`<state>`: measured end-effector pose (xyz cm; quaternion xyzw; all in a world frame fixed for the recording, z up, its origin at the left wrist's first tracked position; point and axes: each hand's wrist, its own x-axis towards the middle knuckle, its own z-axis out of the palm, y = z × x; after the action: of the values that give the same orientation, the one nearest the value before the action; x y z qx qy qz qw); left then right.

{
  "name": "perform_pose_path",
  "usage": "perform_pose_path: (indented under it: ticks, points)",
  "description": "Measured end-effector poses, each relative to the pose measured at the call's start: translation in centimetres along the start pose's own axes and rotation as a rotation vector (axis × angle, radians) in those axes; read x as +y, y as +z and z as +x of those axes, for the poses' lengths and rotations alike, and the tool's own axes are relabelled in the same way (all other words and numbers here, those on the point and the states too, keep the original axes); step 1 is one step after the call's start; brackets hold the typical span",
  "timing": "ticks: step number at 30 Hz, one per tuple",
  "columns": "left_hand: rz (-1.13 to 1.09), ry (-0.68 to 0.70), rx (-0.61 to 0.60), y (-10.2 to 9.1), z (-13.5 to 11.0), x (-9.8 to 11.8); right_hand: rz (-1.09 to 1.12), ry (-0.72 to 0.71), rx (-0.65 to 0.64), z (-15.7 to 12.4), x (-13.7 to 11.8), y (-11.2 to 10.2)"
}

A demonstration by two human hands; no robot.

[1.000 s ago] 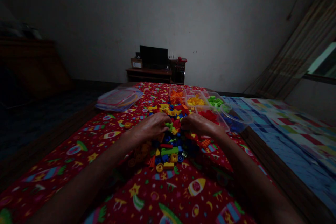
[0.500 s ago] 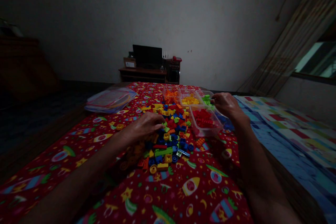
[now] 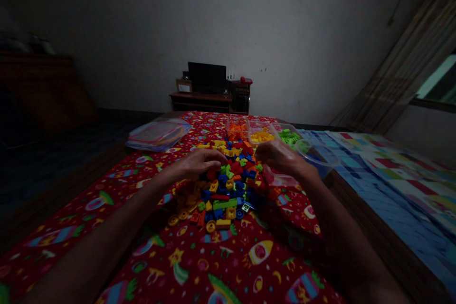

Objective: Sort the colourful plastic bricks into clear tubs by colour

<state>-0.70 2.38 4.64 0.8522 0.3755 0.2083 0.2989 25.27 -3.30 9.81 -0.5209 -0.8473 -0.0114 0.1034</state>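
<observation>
A pile of small plastic building bricks [image 3: 228, 185] in red, blue, yellow, green and orange lies on a red patterned cloth [image 3: 221, 256]. My left hand [image 3: 197, 161] rests knuckles up on the pile's left side, fingers curled down into the bricks. My right hand [image 3: 280, 156] hovers at the pile's right edge, over the clear tub of red bricks [image 3: 283, 180], fingers bent; what they hold is hidden. Behind stand clear tubs of orange bricks [image 3: 238, 129], yellow bricks [image 3: 261, 136], green bricks [image 3: 290, 137] and blue bricks [image 3: 317, 156].
A stack of clear tub lids [image 3: 158, 134] lies at the cloth's far left. A checked blue mat [image 3: 384, 185] runs along the right. A low cabinet with a dark screen [image 3: 210, 90] stands against the far wall. The room is dim.
My right hand has come back from the green tub to the right edge of the pile. My left hand stayed on the pile, shifting slightly.
</observation>
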Motion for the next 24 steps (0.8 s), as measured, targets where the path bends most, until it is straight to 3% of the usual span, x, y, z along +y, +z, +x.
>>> perform_pose_path:
  ticks: [2,5,11,17,20,24]
  points:
    - [0.051,0.022,-0.018,-0.2,-0.1,0.5,-0.045,-0.067,-0.150,0.2,-2.7,1.4]
    - [0.193,0.041,-0.028,-0.3,-0.4,0.9,-0.141,-0.164,-0.224,0.0,-4.9,3.4]
    - [0.482,0.088,-0.068,0.4,-1.2,1.9,-0.229,-0.178,-0.283,-0.4,-5.5,4.6]
    - [0.645,0.098,-0.099,1.7,-1.5,3.0,-0.156,-0.155,-0.112,0.3,-4.0,4.6]
    - [0.548,0.105,-0.062,1.5,-1.2,2.7,-0.083,-0.129,-0.050,0.6,-2.6,3.9]
    - [0.311,0.072,0.044,0.8,-0.7,2.8,0.023,-0.054,0.137,0.4,-0.7,2.0]
